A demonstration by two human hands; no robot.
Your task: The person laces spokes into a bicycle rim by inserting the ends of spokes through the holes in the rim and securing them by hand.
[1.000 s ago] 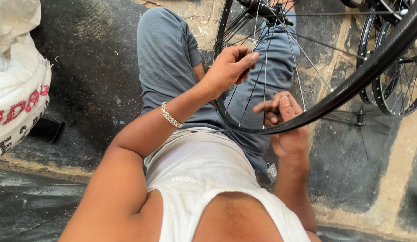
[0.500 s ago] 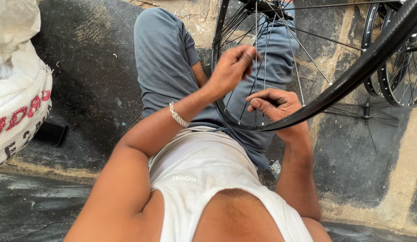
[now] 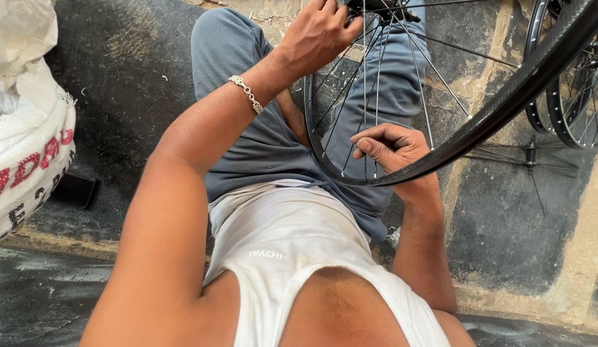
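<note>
Working spoke by spoke on the bicycle wheel [image 3: 505, 106], which stands across the seated person's lap with its black rim lowest above the grey trousers [image 3: 260, 141]; the left hand [image 3: 318, 35] is curled around spokes near the hub, and the right hand [image 3: 392, 146], just inside the rim's lowest arc, pinches a spoke end between thumb and fingers. Judging by this, lacing or truing is under way; the next move likely calls for a fine twist at the rim while the upper hand steadies the wheel.

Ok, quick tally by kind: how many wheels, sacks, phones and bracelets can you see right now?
Bicycle wheels: 3 – one in the lap, held by the left hand and right hand; two leaning at the right; a bare hub with spokes lies below them
White sacks: 1
Dark phone-like slabs: 1
Silver bracelets: 1
Total: 6
</note>
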